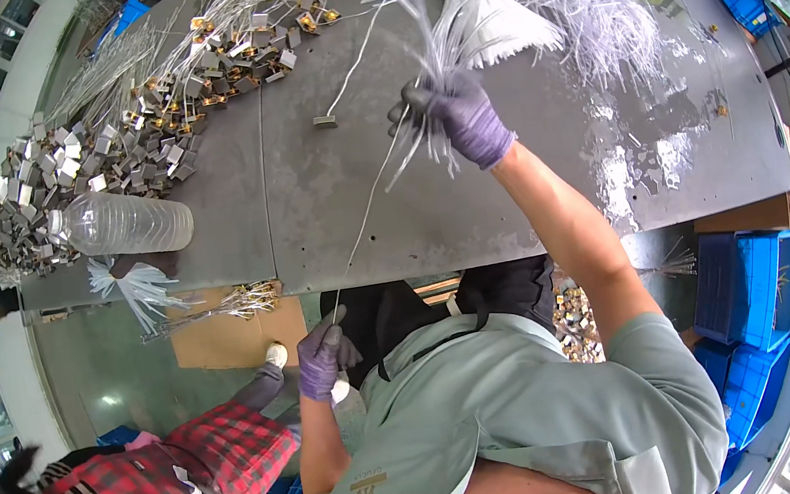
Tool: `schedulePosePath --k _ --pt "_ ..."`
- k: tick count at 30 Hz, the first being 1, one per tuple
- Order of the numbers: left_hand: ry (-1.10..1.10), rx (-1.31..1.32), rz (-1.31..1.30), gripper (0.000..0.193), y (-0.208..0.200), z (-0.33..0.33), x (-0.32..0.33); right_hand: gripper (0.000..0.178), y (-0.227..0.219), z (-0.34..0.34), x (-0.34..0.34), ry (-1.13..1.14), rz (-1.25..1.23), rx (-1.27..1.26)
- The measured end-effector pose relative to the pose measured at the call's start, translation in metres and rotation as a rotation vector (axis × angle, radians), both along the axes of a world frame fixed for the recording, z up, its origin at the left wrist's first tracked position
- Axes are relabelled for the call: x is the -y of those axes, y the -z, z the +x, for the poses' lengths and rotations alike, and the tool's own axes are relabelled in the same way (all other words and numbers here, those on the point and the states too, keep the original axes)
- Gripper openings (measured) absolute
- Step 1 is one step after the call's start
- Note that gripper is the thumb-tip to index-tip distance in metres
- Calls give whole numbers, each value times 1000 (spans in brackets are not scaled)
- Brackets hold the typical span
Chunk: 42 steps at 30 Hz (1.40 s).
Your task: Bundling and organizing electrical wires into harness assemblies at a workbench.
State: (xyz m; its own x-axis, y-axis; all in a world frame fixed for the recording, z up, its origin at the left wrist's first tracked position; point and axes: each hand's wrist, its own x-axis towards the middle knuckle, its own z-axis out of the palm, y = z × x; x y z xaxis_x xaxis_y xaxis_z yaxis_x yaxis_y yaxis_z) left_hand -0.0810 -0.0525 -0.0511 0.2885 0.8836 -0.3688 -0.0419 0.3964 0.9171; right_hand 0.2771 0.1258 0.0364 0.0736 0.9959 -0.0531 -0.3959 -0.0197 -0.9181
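Observation:
My right hand (455, 115), in a purple-grey glove, is closed around a loose bundle of thin whitish strands (433, 50) above the table. A long thin wire (365, 213) runs from near that hand down to my left hand (326, 356). My gloved left hand pinches its lower end, just off the table's front edge. On the table near my right hand lies a small grey block (325, 122) with a pale wire attached. Beyond it, a thick white sheaf of strands (510, 24) rests beside a tangled heap of clear strands (612, 29).
Many small grey blocks (115, 155) with wires pile up at the table's left. A clear plastic bottle (131, 221) lies there, near a tied white bundle (133, 284). A person in a red checked garment (227, 453) is at lower left. Blue crates (746, 299) stand at right.

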Motion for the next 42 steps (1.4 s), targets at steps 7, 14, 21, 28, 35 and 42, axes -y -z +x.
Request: schedulePosePath --k 7,14,21,28,35,42 --pt "33 -8 -16 41 -21 15 -2 29 -9 10 -5 148 73 -40" --pt "148 157 -92 37 -34 39 -38 19 20 -54 46 -345 5 372" --pt "278 225 -145 36 -32 32 -50 18 25 -65 40 -381 -119 233" --pt "354 116 -166 30 -25 33 -62 17 29 -66 32 -358 -92 249" --pt "369 95 -10 32 -36 45 -64 9 21 -80 48 -415 -82 377" --pt "415 236 79 31 -26 43 -69 10 33 -88 67 -502 -34 383"
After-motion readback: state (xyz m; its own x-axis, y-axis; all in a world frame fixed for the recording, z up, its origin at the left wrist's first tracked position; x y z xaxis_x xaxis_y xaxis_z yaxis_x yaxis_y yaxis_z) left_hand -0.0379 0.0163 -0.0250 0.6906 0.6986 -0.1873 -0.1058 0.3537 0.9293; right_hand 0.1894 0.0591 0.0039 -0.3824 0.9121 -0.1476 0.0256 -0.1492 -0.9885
